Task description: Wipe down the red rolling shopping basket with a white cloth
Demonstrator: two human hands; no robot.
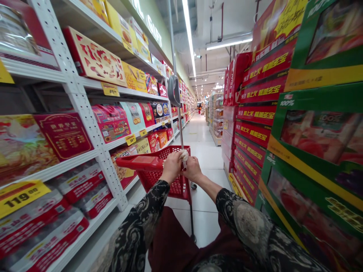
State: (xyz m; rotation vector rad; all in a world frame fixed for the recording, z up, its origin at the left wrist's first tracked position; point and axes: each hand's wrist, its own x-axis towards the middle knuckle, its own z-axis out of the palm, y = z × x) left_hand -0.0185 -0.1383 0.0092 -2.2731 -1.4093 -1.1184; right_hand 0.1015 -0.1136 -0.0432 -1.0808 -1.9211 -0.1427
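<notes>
Hands [172,166] outstretched, angled inward, close together; fingers [177,156] apparently pinching whitish item [185,155].

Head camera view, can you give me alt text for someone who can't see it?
A person's hands, left and right, close around a small pale item at a red shopping cart in a store aisle. White shelves of packaged goods line the left; stacked red cartons and green cartons stand on the right.
</notes>
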